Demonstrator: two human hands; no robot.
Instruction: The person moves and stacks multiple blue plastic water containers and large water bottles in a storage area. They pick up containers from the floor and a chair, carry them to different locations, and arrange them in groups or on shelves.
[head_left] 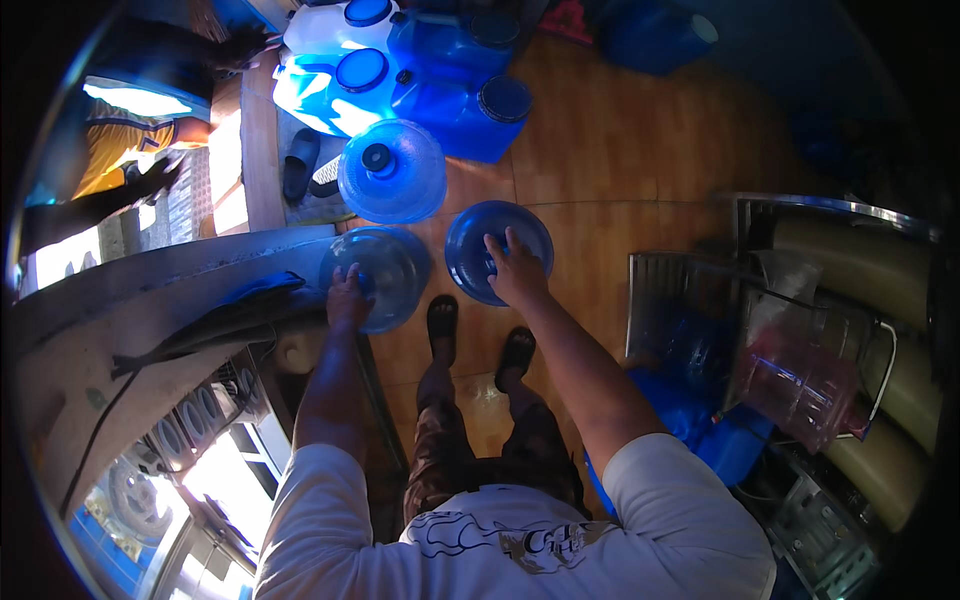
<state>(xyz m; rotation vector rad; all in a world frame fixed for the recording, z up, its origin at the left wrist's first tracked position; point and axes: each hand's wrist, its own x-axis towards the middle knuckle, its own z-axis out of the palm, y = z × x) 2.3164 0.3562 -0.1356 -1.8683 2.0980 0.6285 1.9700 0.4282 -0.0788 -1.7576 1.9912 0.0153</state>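
A clear bluish round water jug stands by the counter edge, left of centre. My left hand is over its top beside the neck, fingers apart. Just right of it stands a second round water jug, darker blue. My right hand reaches over its top, index and middle fingers stretched forward, thumb apart, close around the neck. Whether either palm presses on its jug is hidden. A third round water jug with a dark cap stands just beyond them, touched by neither hand.
Several blue rectangular water containers with round lids stand at the back. A worktop runs along my left. On the right are a metal rack and a pink translucent container. Another person's arm shows at far left.
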